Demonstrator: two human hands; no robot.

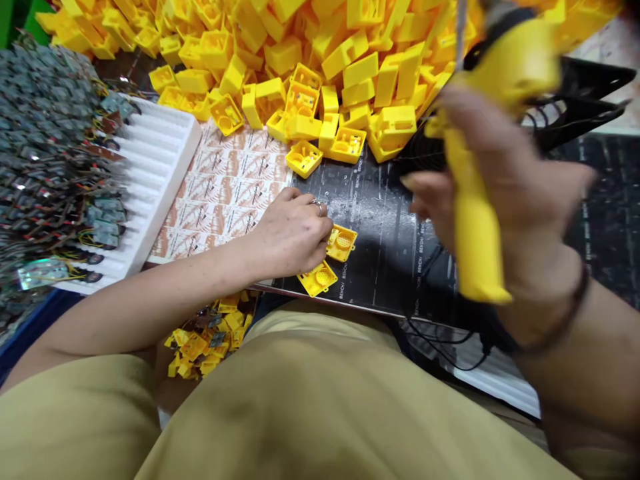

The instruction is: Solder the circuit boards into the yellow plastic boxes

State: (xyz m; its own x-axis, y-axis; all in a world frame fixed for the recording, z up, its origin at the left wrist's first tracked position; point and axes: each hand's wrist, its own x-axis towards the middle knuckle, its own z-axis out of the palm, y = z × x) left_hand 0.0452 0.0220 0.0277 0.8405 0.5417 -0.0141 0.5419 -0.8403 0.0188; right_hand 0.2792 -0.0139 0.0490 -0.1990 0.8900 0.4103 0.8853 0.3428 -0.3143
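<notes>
My left hand rests low on the black bench top, fingers curled down and closed at a small yellow plastic case half. A second yellow case half, with a round perforated grille, lies just below it, near the bench edge. My fingertips are partly hidden behind the knuckles. Raised on the right and blurred, my right hand is closed around the handle of a yellow glue gun. The gun's dark front end points up and away, above the bench.
A big heap of yellow cases spans the back. At left, wired circuit boards crowd a white ribbed foam tray. A black stand is at back right. More yellow pieces lie below the bench. A cable hangs from its edge.
</notes>
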